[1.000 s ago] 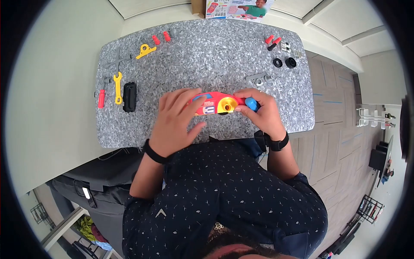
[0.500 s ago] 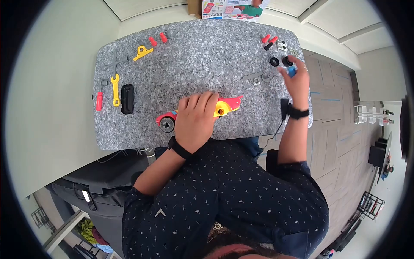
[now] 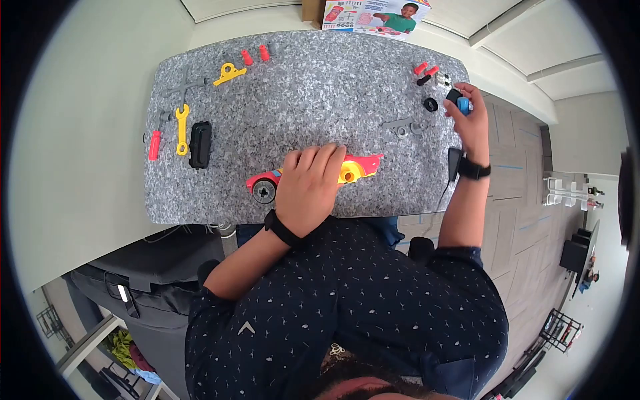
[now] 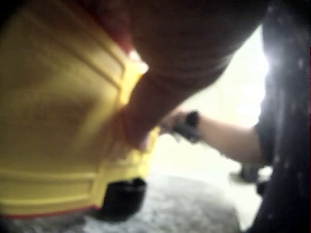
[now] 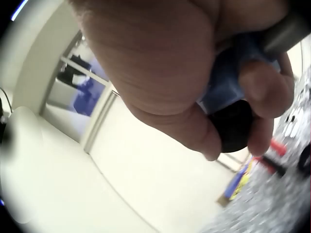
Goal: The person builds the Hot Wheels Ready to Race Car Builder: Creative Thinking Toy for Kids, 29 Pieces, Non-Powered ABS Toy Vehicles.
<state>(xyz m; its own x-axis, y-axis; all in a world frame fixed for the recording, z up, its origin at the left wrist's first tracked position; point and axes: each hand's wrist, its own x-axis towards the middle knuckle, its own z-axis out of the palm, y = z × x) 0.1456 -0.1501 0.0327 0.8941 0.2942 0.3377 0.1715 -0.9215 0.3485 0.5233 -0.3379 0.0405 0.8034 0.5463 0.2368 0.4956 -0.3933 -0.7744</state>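
Observation:
My left hand grips a red and yellow toy car near the table's front edge. A grey-hubbed wheel shows at its left end, and a round yellow socket shows at the right. In the left wrist view the thumb lies against the car's yellow underside, with a black wheel below. At the table's right edge, my right hand pinches a black wheel between thumb and fingertips. A blue-handled tool is tucked in the same hand, mostly covered by the fingers.
Near the right hand lie a black tire ring, a grey toy part and red pegs. On the left are a yellow wrench, a red screwdriver, a black tray and a grey cross wrench. A box stands behind.
My right hand has left the car with the blue tool, reached to the table's right side and picked up the black wheel. The left hand has closed round the car, which has turned and shifted.

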